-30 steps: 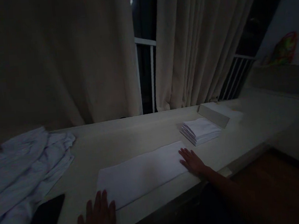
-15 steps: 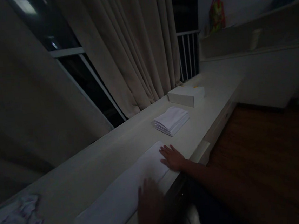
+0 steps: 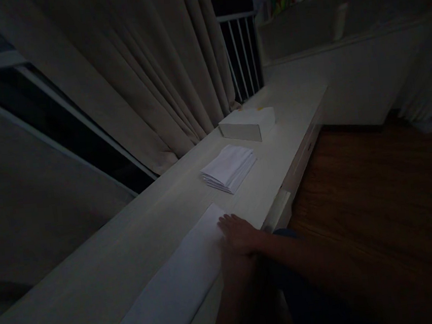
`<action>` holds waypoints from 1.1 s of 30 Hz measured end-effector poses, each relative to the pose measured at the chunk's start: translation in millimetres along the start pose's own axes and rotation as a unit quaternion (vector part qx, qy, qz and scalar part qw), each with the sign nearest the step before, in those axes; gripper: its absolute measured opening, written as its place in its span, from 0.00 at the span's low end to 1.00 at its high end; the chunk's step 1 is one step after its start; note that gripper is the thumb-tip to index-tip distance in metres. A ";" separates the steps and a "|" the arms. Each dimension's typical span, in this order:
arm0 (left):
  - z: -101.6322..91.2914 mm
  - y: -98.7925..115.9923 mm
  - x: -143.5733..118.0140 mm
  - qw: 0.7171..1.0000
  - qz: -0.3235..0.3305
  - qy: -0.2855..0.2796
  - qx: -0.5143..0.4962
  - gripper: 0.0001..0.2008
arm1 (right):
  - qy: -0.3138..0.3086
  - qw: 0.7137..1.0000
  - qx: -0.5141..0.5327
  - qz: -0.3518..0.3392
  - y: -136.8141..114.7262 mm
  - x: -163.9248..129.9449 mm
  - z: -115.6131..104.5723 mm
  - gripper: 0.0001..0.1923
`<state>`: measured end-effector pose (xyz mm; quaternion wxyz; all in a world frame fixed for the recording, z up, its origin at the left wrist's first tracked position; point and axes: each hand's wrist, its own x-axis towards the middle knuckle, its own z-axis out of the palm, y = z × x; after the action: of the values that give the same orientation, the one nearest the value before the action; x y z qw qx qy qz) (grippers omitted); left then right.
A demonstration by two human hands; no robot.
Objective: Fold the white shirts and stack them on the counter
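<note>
Head view is very dark. Right hand lies flat with the fingers spread a little, palm down, on the far end of a long folded white cloth, a bit below the middle of the frame. It holds nothing; it only presses on the cloth. The cloth runs from under this hand down to the lower left of the frame, along the near edge of the pale counter. Left hand seems to be the dark shape just below the right hand, at the near edge of the cloth, but I cannot tell if it is open or closed.

Further up the counter, near the centre of the frame, sits a small stack of folded white cloths, apart from the hands. Just behind it stands a white box. Curtains hang in the upper left, and dark wooden floor fills the right side.
</note>
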<state>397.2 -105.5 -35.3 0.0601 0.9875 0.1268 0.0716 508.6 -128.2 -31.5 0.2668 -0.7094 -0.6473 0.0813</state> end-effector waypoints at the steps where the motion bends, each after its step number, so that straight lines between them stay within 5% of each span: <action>1: -0.6 0.5 -1.2 1.000 -0.020 0.006 -0.002 0.31 | -0.002 1.000 0.002 0.013 2.4 9.7 3.8 0.39; 8: -15.6 7.0 -4.4 0.997 -0.062 0.012 -0.051 0.27 | 0.018 0.994 -0.021 0.105 6.2 75.0 33.1 0.41; 14: -22.9 -7.5 -18.4 0.984 -0.084 0.057 -0.149 0.21 | 0.015 0.994 -0.034 0.102 2.4 79.9 36.2 0.39; 17: -37.9 -55.7 -72.3 0.980 -0.158 0.080 -0.089 0.21 | 0.009 0.994 -0.044 0.096 4.0 76.8 35.4 0.40; 20: -61.8 -134.2 -163.8 0.957 -0.279 0.062 0.050 0.24 | -0.001 0.994 -0.043 0.098 5.4 77.2 37.0 0.41; 23: -76.7 -207.8 -257.7 0.938 -0.308 -0.048 0.151 0.24 | -0.011 0.994 -0.037 0.102 6.0 78.8 39.8 0.42; 25: -74.1 -236.8 -301.9 0.922 -0.322 -0.088 0.198 0.25 | -0.014 0.993 -0.041 0.106 6.1 78.9 41.5 0.42; 28: -60.4 -248.0 -329.1 0.903 -0.347 -0.100 0.233 0.26 | -0.014 0.993 -0.057 0.103 5.4 77.5 43.2 0.42; 33: -57.2 -233.9 -318.3 0.895 -0.369 -0.088 0.237 0.26 | -0.026 0.992 -0.074 0.103 2.0 78.1 39.9 0.42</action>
<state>26.9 42.4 -51.3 -0.1425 0.8572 0.4892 -0.0750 503.6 -42.2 -48.1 0.1873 -0.7877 -0.5816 0.0784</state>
